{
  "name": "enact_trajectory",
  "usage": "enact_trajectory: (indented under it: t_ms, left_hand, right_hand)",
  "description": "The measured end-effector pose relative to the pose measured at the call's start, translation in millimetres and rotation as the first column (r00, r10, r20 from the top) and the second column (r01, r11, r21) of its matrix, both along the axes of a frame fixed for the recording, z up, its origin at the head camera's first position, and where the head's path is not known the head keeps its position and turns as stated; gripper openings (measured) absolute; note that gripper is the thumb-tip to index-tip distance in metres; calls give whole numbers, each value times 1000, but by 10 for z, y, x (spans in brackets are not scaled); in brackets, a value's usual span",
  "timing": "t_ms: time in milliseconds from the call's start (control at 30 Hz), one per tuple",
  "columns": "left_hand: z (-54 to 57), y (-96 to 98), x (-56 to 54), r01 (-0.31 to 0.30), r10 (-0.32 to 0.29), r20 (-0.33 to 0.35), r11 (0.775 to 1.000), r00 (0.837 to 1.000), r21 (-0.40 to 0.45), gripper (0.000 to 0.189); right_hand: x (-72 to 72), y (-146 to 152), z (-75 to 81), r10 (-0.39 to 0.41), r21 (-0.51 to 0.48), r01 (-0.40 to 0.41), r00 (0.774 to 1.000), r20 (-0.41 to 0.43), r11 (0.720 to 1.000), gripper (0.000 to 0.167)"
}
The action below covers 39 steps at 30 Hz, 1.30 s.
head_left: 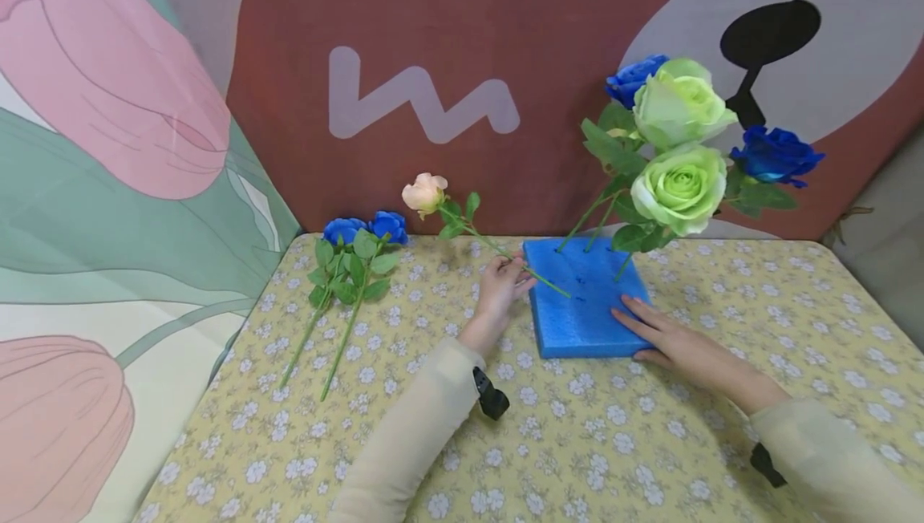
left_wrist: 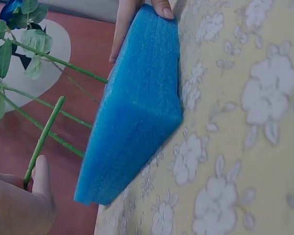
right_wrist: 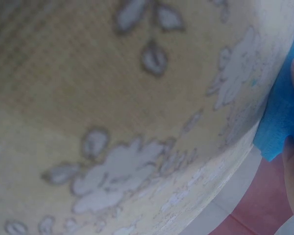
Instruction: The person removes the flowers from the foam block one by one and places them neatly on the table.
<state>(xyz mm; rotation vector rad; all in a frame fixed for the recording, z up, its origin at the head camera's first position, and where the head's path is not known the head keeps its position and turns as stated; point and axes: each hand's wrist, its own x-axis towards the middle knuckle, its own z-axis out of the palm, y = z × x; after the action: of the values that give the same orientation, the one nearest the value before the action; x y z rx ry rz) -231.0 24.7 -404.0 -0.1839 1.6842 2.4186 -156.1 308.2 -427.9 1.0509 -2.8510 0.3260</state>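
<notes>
My left hand (head_left: 500,294) pinches the green stem of a pale peach rose (head_left: 424,192). Its bloom tilts up to the left, and the bare stem end reaches over a blue foam block (head_left: 577,330). In the left wrist view that stem (left_wrist: 41,139) ends in the air, apart from the foam. My right hand (head_left: 678,346) rests on the block's right front corner, fingers on top and thumb at the side. Two light green roses (head_left: 680,188) and two blue roses (head_left: 776,156) stand in the back of the block, leaning right.
Two more blue roses (head_left: 388,226) lie on the left of the table, stems toward the front. A flowered yellow cloth (head_left: 433,459) covers the table. Behind it rises a reddish-brown printed backdrop (head_left: 433,18).
</notes>
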Motion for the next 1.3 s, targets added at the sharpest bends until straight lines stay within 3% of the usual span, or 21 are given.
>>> enact_trajectory:
  t_ms: [167,367,600,867,1167,1300]
  left_hand:
    - [-14,-60,0,22,-22,21,999,1000,-29,9]
    - [-21,-144,50,64,-61,38,995,997,-81,34]
    - [-33,-252,106,79,-74,43,989,996,-125,29]
    - [-23,-457,169,194,-183,81,965,980,-176,35]
    - [-59,-694,171,247,-229,110,948,967,-200,37]
    - [-50,-769,167,267,-243,132,940,961,-213,37]
  right_hand:
    - [-7,-4,-2,13,-3,-13,1000,-12,1000,71]
    - [-20,-8,-16,21,26,-20,999,-30,999,71]
    - [-13,0,-24,6,17,-6,1000,-2,1000,72]
    - [4,4,-5,-19,19,18,999,35,1000,71]
    - [5,-17,23,-31,29,30,998,58,999,71]
    - [7,-14,13,-12,23,11,1000,22,1000,72]
